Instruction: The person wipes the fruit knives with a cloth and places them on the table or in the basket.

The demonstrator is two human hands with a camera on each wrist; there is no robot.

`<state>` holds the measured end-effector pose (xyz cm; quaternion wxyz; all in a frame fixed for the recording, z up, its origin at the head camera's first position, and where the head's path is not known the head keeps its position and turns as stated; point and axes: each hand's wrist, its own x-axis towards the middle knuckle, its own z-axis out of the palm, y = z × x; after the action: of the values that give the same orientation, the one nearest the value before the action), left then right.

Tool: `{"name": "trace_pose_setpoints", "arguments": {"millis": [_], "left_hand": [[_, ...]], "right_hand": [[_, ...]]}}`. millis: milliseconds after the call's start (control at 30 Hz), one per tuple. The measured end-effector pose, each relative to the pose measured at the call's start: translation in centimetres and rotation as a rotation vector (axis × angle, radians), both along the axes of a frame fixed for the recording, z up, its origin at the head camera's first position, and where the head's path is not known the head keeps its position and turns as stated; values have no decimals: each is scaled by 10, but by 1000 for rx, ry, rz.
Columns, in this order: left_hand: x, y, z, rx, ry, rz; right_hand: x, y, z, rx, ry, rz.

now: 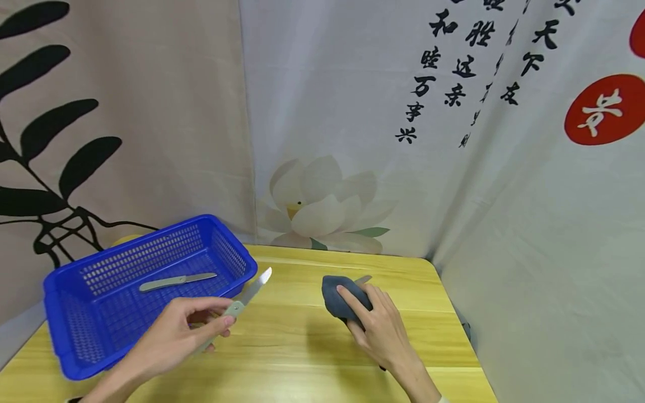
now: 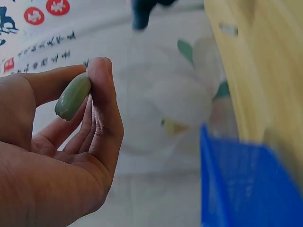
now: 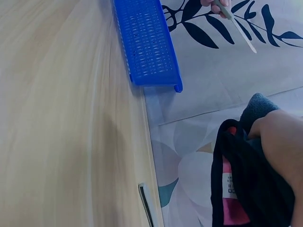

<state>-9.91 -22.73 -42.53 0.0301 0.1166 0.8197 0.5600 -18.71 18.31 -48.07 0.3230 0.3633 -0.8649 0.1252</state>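
My left hand [image 1: 176, 333] pinches a folding-style knife with a pale green handle [image 1: 234, 309]; its blade [image 1: 256, 286] points up and to the right. In the left wrist view the handle's rounded end [image 2: 73, 97] shows between thumb and fingers. My right hand [image 1: 379, 324] grips a bunched blue-grey cloth [image 1: 339, 295] above the table. The right wrist view shows a pink-red part with a white label [image 3: 229, 185] in the cloth's dark folds. Just beyond the cloth, a blade [image 1: 364, 279] on the table is partly hidden. Another pale-handled knife [image 1: 173, 282] lies in the blue basket.
The blue plastic basket [image 1: 151, 238] stands on the left of the wooden table [image 1: 282, 341], close to my left hand. Printed cloth curtains [image 1: 322, 112] rise behind the table and on its right. Something yellow [image 1: 127, 239] peeks out behind the basket.
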Motion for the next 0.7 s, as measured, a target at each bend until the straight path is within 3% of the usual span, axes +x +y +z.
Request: {"name": "trace_pose_setpoints", "arguments": {"millis": [167, 300, 500, 700], "left_hand": [[-12, -36, 18, -149, 17, 89], [-28, -65, 23, -274, -1, 124], [-53, -103, 19, -447, -7, 147], [-67, -128, 8, -522, 5, 165]], "right_hand": [[3, 9, -6, -1, 4, -24], [5, 15, -9, -6, -5, -41], [8, 24, -12, -12, -11, -62], [10, 34, -14, -24, -13, -69]]}}
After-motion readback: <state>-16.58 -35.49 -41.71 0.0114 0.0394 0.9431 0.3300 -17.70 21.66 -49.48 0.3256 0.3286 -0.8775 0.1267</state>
